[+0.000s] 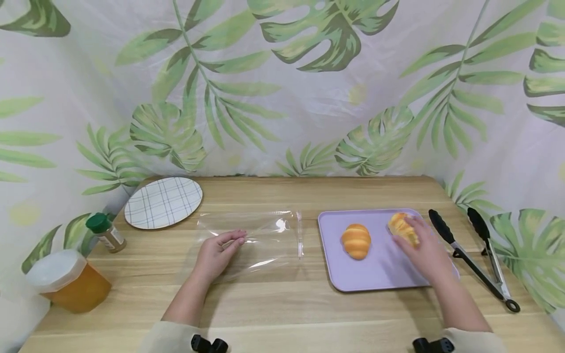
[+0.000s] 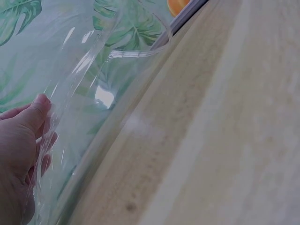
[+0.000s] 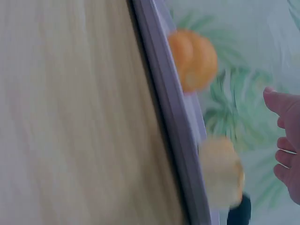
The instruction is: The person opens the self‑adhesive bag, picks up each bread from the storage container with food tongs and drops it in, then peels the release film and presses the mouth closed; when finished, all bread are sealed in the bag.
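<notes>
1. Yellow pastry (image 1: 402, 229), one. Sits at the 1 o'clock part of the lilac tray (image 1: 377, 274), partly hidden under the right hand. Probably light and soft, inclined to dent or flake; best taken across its narrow middle with a loose thumb-and-finger grip. Long axis runs from about 11 to 5 o'clock.

2. Right hand (image 1: 421, 247). Over the pastry; thumb and fingers apart. The right wrist view, blurred at the pastry, shows a gap between the two, so no grip is evident.

3. Clear bag (image 1: 269, 240), one. On the counter (image 1: 273, 309), at 9 o'clock from the tray. Thin, glossy film: likely near weightless, limp and slippery, quick to crease. Best pinched at an edge. Long axis lies from 9 to 3 o'clock, the closure strip (image 1: 300, 240) at the 3 o'clock end, toward the tray.

4. Left hand (image 1: 218, 252). At the bag's 8 o'clock side; thumb and fingers appear to pinch the film.

5. Ridged roll (image 1: 356, 241), one. On the tray, at 9 o'clock from the pastry; long axis close to 12–6 o'clock.

6. Tongs (image 1: 476, 270), one pair. Beside the tray at 3 o'clock, arms spread, tips toward 11 o'clock.
</notes>
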{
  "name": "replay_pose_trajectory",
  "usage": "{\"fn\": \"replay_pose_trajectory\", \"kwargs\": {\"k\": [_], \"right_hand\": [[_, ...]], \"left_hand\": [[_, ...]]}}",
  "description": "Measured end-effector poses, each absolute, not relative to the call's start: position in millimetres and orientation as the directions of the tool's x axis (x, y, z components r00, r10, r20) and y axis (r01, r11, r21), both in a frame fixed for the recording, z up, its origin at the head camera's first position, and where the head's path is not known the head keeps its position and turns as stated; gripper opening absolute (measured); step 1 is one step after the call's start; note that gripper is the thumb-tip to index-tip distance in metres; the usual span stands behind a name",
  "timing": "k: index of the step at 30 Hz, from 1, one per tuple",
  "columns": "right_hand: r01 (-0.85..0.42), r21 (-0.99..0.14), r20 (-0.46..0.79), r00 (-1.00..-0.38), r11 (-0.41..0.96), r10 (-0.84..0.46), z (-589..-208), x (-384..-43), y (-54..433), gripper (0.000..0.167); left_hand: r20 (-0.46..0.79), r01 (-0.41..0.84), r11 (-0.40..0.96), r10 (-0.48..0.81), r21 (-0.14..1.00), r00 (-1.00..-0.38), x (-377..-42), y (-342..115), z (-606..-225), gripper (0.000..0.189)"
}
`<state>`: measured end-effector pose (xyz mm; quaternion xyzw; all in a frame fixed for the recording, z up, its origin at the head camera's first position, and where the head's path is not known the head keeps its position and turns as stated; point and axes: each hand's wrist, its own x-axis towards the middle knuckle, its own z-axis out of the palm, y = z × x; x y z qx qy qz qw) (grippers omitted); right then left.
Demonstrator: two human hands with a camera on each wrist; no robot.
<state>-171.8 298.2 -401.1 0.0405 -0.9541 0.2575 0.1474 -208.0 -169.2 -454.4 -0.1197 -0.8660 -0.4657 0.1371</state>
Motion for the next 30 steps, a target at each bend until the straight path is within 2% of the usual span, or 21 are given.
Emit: {"fn": "replay_pose_trajectory", "kwargs": {"k": [4,9,12,17,23,30], "right_hand": [[0.001,-0.453,0.254,-0.959,0.891,0.130,-404.7,-162.0,346.9,0.068],[0.213,-0.403,0.121,-0.952,0.890,0.282,-414.9,-151.2,398.0,0.091],[0.284,-0.385,0.065,-0.941,0.878,0.333,-421.3,-147.9,419.1,0.104],[0.361,-0.382,-0.045,-0.927,0.851,0.373,-431.5,-145.7,438.6,0.115],[0.456,-0.382,-0.176,-0.890,0.804,0.421,-435.9,-148.2,445.3,0.117],[0.510,-0.425,-0.189,-0.858,0.747,0.478,-438.3,-146.8,448.8,0.116]], "left_hand": [[0.335,0.323,0.525,0.074,0.788,-0.939,-207.3,-169.5,-455.4,0.016],[0.331,0.327,0.516,0.088,0.791,-0.940,-208.5,-169.0,-456.0,0.016],[0.338,0.333,0.524,0.090,0.784,-0.937,-208.0,-168.7,-454.6,0.016],[0.331,0.325,0.537,0.088,0.779,-0.939,-206.2,-169.2,-453.8,0.017],[0.328,0.323,0.527,0.087,0.786,-0.941,-206.4,-169.3,-454.3,0.017],[0.315,0.310,0.524,0.081,0.793,-0.946,-206.1,-167.2,-453.8,0.017]]}}
